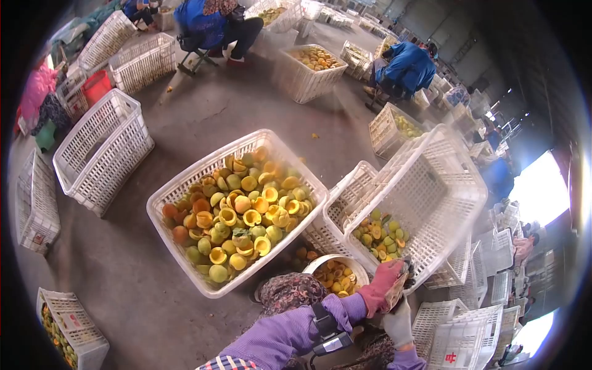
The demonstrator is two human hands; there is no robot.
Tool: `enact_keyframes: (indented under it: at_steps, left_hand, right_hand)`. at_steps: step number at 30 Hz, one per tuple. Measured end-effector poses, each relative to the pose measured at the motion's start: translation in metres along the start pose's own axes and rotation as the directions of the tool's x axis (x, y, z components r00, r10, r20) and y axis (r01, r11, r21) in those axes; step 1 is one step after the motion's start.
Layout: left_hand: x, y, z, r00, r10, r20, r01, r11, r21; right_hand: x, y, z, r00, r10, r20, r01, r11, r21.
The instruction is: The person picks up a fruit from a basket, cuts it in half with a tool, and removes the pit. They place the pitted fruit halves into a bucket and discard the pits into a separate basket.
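My left hand (380, 288), in a pink-red glove, is closed around something I cannot make out at the edge of a tilted white crate (428, 206). Just below it is my right hand (398, 324) in a pale glove, its fingers up against the left hand and mostly hidden. Green and yellow whole fruit (383, 234), like small peaches or apricots, lies in the low end of the tilted crate. Beside my left forearm stands a white bucket (362, 271) with fruit pieces in it. A large white crate (213, 292) in front of me holds many hollow, pitted fruit halves (250, 217).
Several other white crates stand around, such as one at the left (111, 163) and one with fruit at the lower left (80, 324). People in blue (206, 24) sit working farther off. A red bucket (97, 88) stands at the upper left.
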State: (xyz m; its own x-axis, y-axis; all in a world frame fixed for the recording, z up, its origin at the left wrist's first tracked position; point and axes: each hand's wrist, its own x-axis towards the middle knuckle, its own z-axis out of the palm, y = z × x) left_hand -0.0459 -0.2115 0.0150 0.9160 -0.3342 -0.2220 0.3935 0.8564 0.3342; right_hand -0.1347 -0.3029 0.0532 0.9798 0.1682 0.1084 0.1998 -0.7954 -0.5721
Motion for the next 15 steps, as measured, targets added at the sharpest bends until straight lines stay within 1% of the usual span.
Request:
enact_keyframes:
  at_steps: [1, 2, 3, 4, 5, 6, 7, 8, 9, 10, 11, 12, 13, 14, 15]
  left_hand:
    - [0.002, 0.007, -0.004, 0.998, 0.064, -0.007, -0.063, 0.987, 0.149]
    - [0.001, 0.014, -0.007, 0.992, 0.124, -0.008, -0.116, 0.948, 0.295]
    - [-0.001, 0.018, -0.010, 0.984, 0.177, 0.003, -0.160, 0.883, 0.441]
    - [0.003, 0.025, -0.013, 0.989, 0.120, 0.082, -0.143, 0.906, 0.399]
    - [0.012, 0.029, -0.020, 0.898, 0.333, 0.286, -0.434, 0.772, 0.464]
    - [0.018, 0.033, -0.028, 0.727, 0.484, 0.487, -0.684, 0.570, 0.455]
    - [0.023, 0.036, -0.034, 0.490, 0.557, 0.670, -0.872, 0.321, 0.371]
    - [0.012, 0.048, -0.033, 0.611, 0.417, 0.673, -0.772, 0.502, 0.389]
    - [-0.006, 0.064, -0.024, 0.686, 0.329, 0.649, -0.678, 0.611, 0.407]
    - [-0.024, 0.083, -0.012, 0.748, 0.230, 0.622, -0.570, 0.703, 0.425]
    - [-0.034, 0.096, -0.007, 0.797, 0.122, 0.592, -0.446, 0.780, 0.439]
    - [-0.032, 0.102, -0.011, 0.713, 0.147, 0.685, -0.574, 0.684, 0.451]
    - [-0.030, 0.102, -0.010, 0.629, 0.189, 0.754, -0.626, 0.698, 0.348]
    - [-0.039, 0.098, -0.007, 0.788, 0.064, 0.612, -0.197, 0.968, 0.153]
    - [-0.050, 0.090, -0.003, 0.852, -0.166, 0.497, 0.270, 0.952, -0.145]
  right_hand:
    - [0.001, -0.004, 0.008, 0.998, -0.050, -0.033, 0.048, 0.996, -0.071]
    - [0.003, -0.024, 0.007, 0.985, 0.164, 0.050, -0.170, 0.967, 0.187]
    - [0.002, -0.026, 0.005, 0.975, 0.179, 0.128, -0.204, 0.956, 0.213]
    - [0.003, -0.024, 0.001, 0.963, 0.185, 0.198, -0.230, 0.943, 0.241]
    - [0.009, -0.039, -0.003, 0.934, 0.262, 0.243, -0.334, 0.879, 0.339]
    - [0.014, -0.055, -0.006, 0.897, 0.337, 0.285, -0.433, 0.794, 0.426]
    - [0.017, -0.063, -0.006, 0.859, 0.386, 0.337, -0.510, 0.711, 0.485]
    - [0.018, -0.067, -0.007, 0.815, 0.429, 0.389, -0.579, 0.615, 0.535]
    - [0.017, -0.073, -0.008, 0.766, 0.465, 0.444, -0.642, 0.508, 0.575]
    - [0.018, -0.084, -0.007, 0.783, 0.459, 0.420, -0.619, 0.511, 0.596]
    - [0.018, -0.082, -0.009, 0.774, 0.424, 0.469, -0.633, 0.501, 0.591]
    - [0.015, -0.077, -0.013, 0.762, 0.394, 0.514, -0.647, 0.487, 0.587]
    - [0.011, -0.074, -0.017, 0.751, 0.362, 0.553, -0.659, 0.473, 0.585]
    - [0.013, -0.078, -0.021, 0.762, 0.292, 0.578, -0.635, 0.514, 0.577]
    - [0.012, -0.082, -0.030, 0.677, 0.274, 0.684, -0.730, 0.368, 0.575]
